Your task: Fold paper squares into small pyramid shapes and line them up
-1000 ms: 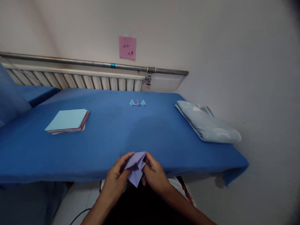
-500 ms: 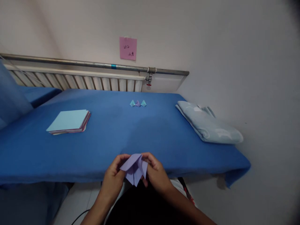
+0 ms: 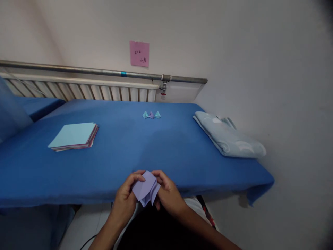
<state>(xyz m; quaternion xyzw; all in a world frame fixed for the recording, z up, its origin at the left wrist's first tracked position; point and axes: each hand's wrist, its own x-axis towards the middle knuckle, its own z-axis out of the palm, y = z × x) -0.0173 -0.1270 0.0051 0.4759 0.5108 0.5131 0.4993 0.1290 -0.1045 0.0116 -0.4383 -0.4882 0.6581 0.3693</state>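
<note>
A purple origami paper, folded in several layers, is held between my two hands close to my body, just past the front edge of the blue-covered table. My left hand pinches its left side, with a finger lying over the upper face. On the other side my right hand grips the right edge, its thumb tucked among the folds. The lower flaps stand apart from each other. Some fingertips are hidden behind the paper.
A stack of coloured paper lies at the left of the blue cloth. Small folded paper pieces, teal and purple, sit at the back. A folded blanket rests at the right. Behind stand a radiator and a pipe.
The purple paper's hollow front has closed up, and a flatter face now shows on its left. My left finger has come over that face. The view has shifted slightly.
</note>
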